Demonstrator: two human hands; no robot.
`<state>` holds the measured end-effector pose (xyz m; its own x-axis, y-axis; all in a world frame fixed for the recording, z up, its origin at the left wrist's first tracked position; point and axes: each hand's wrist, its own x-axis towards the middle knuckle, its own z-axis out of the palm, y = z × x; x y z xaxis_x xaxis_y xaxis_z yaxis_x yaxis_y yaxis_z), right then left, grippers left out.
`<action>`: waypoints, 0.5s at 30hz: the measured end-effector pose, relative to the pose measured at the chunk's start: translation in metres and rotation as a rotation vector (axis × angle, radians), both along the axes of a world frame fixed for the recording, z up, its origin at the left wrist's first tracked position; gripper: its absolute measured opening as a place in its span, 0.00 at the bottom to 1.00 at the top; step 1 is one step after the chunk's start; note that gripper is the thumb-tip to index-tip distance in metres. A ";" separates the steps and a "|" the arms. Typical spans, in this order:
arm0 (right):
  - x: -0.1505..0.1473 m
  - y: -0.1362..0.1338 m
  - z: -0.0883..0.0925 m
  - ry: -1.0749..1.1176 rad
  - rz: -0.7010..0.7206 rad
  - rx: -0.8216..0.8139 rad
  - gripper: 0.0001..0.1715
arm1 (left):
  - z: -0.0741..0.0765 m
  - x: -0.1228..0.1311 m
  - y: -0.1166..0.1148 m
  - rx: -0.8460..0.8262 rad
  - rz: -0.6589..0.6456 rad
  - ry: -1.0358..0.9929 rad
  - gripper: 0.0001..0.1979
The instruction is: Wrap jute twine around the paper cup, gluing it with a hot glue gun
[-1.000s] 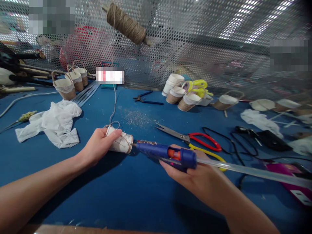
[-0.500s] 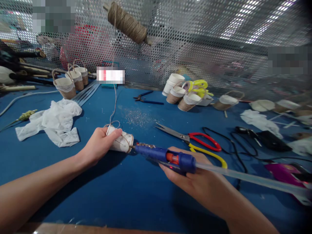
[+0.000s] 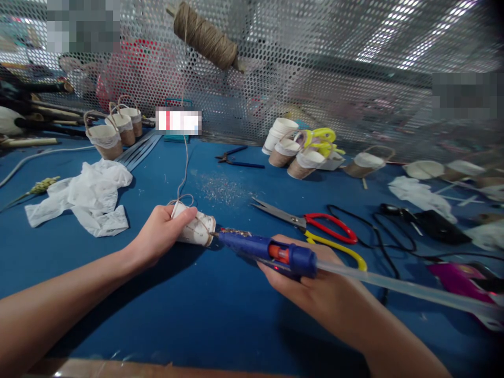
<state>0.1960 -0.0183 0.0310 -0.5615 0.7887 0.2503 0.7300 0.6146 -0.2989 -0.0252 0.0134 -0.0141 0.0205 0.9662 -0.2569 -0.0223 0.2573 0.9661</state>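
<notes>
My left hand (image 3: 167, 227) is closed around a white paper cup (image 3: 199, 231) lying on its side above the blue table. Twine (image 3: 186, 163) runs down to the cup and loops near its left end, with a strand along the cup's side. In my right hand (image 3: 303, 278) is a blue hot glue gun (image 3: 255, 247), a long clear glue stick (image 3: 386, 283) sticking out of its back. The nozzle tip meets the cup at its right end, close to the strand; whether it touches I cannot tell. Fingers under the glue gun are partly hidden.
Scissors (image 3: 291, 216) with red and yellow handles lie beyond the glue gun. Pliers (image 3: 238, 159) rest farther back. White lace (image 3: 88, 197) is at left, twine-wrapped cups (image 3: 106, 143) behind it. A twine spool (image 3: 205, 37) hangs before the perforated metal screen (image 3: 275, 63). Black cable (image 3: 378, 236) curls at right.
The glue gun's nozzle has shifted very slightly up along the cup's end. The orange part in the gun's body has moved a little. My left hand and the cup hold still.
</notes>
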 end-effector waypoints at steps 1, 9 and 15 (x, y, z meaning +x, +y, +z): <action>0.000 0.000 0.000 0.002 0.002 -0.003 0.13 | 0.000 0.000 0.000 0.001 0.004 -0.001 0.13; 0.004 0.000 -0.006 -0.071 0.003 0.104 0.16 | -0.001 0.000 -0.002 0.008 -0.022 -0.007 0.13; 0.018 0.003 -0.023 -0.263 0.063 0.443 0.21 | 0.002 0.001 -0.004 0.017 -0.037 0.008 0.13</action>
